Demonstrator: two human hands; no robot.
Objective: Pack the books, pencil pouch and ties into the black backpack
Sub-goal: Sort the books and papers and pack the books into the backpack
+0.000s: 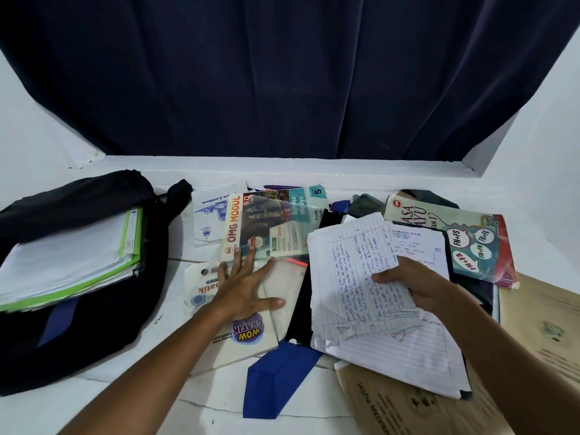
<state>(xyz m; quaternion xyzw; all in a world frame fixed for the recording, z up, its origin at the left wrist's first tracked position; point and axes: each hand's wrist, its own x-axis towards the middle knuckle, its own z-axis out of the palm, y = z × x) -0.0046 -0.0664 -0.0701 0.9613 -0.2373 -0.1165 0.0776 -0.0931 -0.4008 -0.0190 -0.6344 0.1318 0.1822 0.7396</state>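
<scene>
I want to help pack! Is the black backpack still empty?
No, the black backpack already holds a stack of books with green edges.

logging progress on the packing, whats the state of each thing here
black backpack: open, lying flat, books already inside
green-edged books: in the backpack's mouth
OMG Modul book: on the table, unpacked
WOW Grafik book: flat under the left hand
loose handwritten sheets: crumpled, held
blue tie: on the table, unpacked
left hand: spread flat
right hand: gripping the sheets

Dark navy curtain [282, 73] above white sill [282, 166], white walls [37, 127].
</scene>
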